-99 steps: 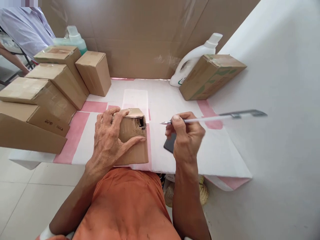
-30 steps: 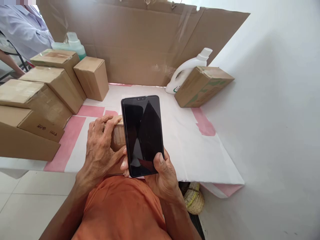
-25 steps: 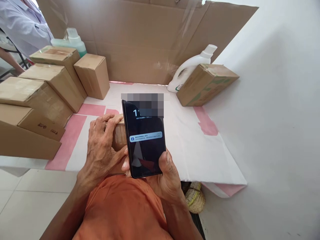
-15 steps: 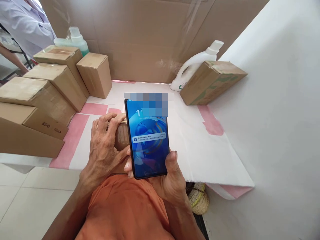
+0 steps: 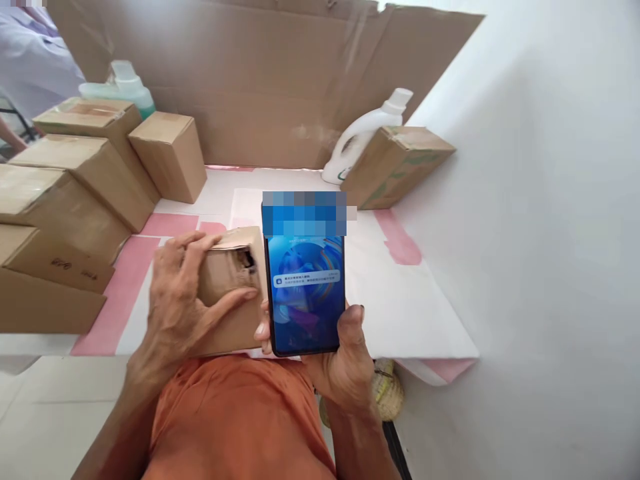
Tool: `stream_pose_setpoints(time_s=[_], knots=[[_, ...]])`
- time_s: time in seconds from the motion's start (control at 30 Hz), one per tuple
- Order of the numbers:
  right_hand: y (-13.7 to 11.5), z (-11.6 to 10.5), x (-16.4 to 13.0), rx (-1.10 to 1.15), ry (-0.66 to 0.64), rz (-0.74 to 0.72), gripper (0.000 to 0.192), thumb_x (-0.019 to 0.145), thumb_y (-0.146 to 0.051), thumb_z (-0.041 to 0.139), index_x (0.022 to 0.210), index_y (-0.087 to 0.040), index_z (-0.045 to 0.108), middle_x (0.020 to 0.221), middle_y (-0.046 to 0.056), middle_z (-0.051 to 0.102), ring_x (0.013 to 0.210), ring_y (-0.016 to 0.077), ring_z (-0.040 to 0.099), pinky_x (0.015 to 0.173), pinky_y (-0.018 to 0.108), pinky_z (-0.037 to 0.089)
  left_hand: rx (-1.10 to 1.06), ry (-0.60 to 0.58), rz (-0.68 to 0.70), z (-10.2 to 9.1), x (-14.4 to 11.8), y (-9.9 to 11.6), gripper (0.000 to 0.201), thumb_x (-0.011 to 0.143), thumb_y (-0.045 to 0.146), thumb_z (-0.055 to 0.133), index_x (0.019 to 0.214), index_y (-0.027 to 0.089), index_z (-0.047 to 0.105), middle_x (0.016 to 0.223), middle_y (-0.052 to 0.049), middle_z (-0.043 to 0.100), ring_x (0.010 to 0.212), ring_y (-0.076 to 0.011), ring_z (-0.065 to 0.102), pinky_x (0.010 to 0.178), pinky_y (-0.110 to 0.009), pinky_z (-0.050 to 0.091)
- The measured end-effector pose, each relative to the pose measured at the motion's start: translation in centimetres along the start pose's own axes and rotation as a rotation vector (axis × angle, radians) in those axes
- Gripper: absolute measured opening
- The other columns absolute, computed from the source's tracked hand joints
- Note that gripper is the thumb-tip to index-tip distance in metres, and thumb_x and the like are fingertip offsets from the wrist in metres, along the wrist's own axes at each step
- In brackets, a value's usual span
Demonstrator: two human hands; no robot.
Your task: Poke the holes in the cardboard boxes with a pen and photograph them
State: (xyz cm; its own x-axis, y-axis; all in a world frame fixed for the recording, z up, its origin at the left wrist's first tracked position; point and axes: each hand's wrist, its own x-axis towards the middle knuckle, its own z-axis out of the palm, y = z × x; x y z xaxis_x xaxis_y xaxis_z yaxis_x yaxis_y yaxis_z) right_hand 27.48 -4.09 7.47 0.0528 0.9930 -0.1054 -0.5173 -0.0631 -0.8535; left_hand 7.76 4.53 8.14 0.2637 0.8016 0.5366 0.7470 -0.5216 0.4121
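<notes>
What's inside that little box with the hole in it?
The small cardboard box under the left hand has a torn hole at its top corner. Only darkness shows through it, so the contents stay hidden. The phone in the right hand covers the box's right edge.

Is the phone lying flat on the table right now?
No, the phone is held upright off the table in the right hand, its screen lit.

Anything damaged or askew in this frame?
Yes: the small cardboard box under the left hand has a ragged hole torn in its top right corner. The box with green print at the back right sits tilted, leaning by the white bottle. The right hand holds a lit phone.
</notes>
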Motion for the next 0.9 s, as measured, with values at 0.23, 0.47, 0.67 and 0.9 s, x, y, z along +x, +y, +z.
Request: stream_pose_setpoints(time_s=[0.23,0.47,0.67,0.9], knots=[[0.0,-5.3,0.4,0.009,0.228,-0.149,0.065,0.092,-0.082,0.069,0.108,-0.019,0.079,0.095,0.011,0.085,0.075,0.0276,0.084,0.065,0.038,0.071,-0.028,-0.021,-0.067,-0.6,0.9,-0.8,0.059,0.095,0.07,0.063,0.148,0.047,0.055,0.142,-0.003,0.062,0.139,-0.0482,0.054,0.119,-0.075,0.041],[4.3,-13.7,3.0,-0.262,0.658,-0.043,0.08,0.078,-0.094,0.069,0.101,-0.017,0.071,0.073,0.006,0.076,0.064,0.0275,0.078,0.06,0.04,0.065,-0.03,-0.009,-0.063,-0.4,0.9,-1.1,0.059,0.093,0.067,0.067,0.145,0.042,0.056,0.138,-0.008,0.061,0.136,-0.0501,0.054,0.117,-0.076,0.042],[6.2,-17.3,3.8,-0.759,0.871,0.012,0.074,0.079,-0.097,0.048,0.071,-0.024,0.057,0.063,0.002,0.058,0.069,0.0235,0.056,0.065,0.038,0.049,0.018,0.032,-0.068,-0.4,0.8,-1.1,0.06,0.094,0.061,0.074,0.143,0.029,0.061,0.136,-0.013,0.066,0.129,-0.0418,0.062,0.113,-0.064,0.051],[6.5,-19.5,3.3,-1.15,0.841,0.017,0.071,0.083,-0.087,0.042,0.084,-0.022,0.068,0.078,0.013,0.07,0.076,0.0318,0.059,0.075,0.047,0.048,-0.124,-0.019,-0.144,-1.2,0.5,-2.0,0.059,0.102,0.055,0.067,0.152,0.025,0.056,0.146,-0.013,0.064,0.138,-0.033,0.059,0.118,-0.052,0.051]])
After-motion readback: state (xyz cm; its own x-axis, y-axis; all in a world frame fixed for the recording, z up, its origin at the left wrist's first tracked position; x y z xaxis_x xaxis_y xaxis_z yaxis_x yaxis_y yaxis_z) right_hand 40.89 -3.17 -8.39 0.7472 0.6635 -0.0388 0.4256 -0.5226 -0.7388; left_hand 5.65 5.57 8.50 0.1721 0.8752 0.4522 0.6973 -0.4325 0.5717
